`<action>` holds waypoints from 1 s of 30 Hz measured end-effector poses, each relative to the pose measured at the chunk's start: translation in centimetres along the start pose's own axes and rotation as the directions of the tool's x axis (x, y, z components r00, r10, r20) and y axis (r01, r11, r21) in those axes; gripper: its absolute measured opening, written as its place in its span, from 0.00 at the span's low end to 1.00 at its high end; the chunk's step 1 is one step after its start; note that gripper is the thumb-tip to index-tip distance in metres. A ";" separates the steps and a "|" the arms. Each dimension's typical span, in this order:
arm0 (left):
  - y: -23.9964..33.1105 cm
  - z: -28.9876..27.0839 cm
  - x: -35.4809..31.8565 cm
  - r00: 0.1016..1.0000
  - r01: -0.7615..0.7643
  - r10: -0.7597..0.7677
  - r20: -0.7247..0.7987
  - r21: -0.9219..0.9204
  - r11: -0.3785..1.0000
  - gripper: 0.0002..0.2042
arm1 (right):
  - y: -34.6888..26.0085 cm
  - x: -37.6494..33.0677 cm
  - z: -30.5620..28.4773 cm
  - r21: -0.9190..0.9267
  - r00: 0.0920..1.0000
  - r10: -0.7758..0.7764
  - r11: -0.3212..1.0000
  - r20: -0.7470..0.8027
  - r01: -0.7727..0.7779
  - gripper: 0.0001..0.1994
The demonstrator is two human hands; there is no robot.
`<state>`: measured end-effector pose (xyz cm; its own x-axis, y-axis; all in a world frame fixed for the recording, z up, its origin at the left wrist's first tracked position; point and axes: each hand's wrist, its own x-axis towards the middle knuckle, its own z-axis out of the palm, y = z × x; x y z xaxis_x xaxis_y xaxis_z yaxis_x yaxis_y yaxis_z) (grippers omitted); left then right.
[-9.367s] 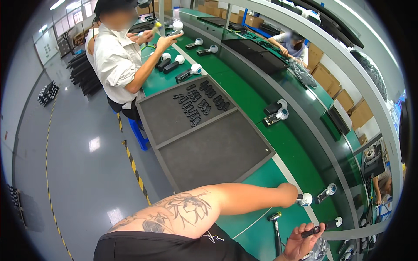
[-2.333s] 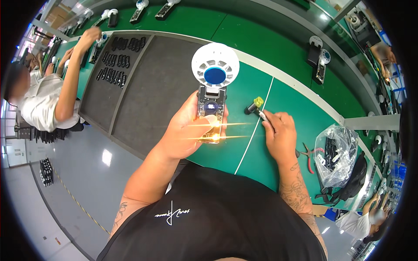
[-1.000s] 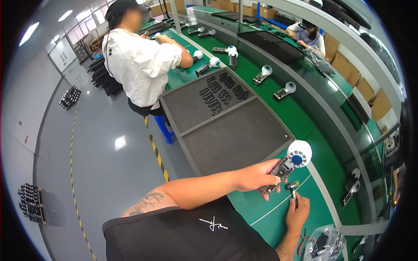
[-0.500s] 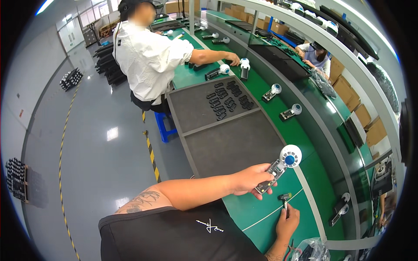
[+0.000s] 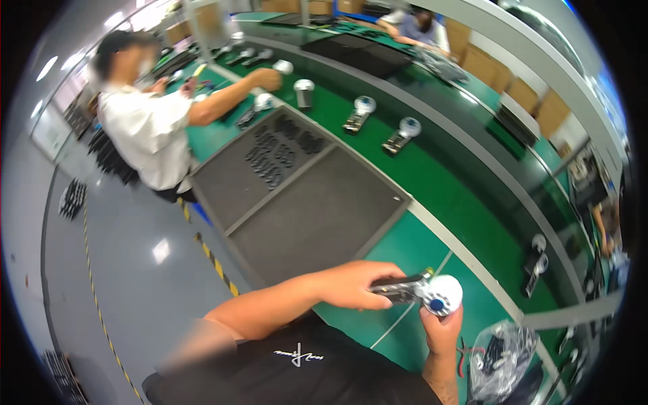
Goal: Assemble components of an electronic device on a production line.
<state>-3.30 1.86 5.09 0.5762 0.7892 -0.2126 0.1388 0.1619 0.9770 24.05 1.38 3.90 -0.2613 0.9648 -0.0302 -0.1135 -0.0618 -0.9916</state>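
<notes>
My left hand [image 5: 351,285] is closed round the dark handle of a handheld device [image 5: 398,290], holding it roughly level. The device has a round white head with a blue centre, and electronic parts show along its open handle. Directly below that head is my right hand [image 5: 442,332], its thumb up against the head and its fingers mostly hidden. A yellow-green tip of a small mallet [image 5: 429,272] peeks out behind the device, in line with the right hand; its handle is hidden.
A grey divided tray [image 5: 317,219] holds several small black parts in its far section. More devices [image 5: 401,135] lie along the green bench. Red-handled pliers [image 5: 463,358] and a clear plastic bag of parts [image 5: 499,361] lie right. A co-worker in white [image 5: 145,135] reaches over the bench.
My view has swung right. The device has tipped from slanting upward to nearly level, and my right hand has come up from the bench to its head. The co-worker's arm has lifted a device.
</notes>
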 end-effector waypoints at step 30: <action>0.7 2.5 2.4 0.772 -0.229 0.022 -0.635 -0.246 0.942 0.09 | 1.5 2.0 4.8 -0.120 0.893 0.216 0.976 0.395 -0.183 0.26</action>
<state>0.26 2.38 5.24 -0.0632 0.9892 -0.1321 -0.1994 0.1172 0.9729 18.72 2.00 2.95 -0.6367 0.7469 -0.1914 0.0524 -0.2057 -0.9772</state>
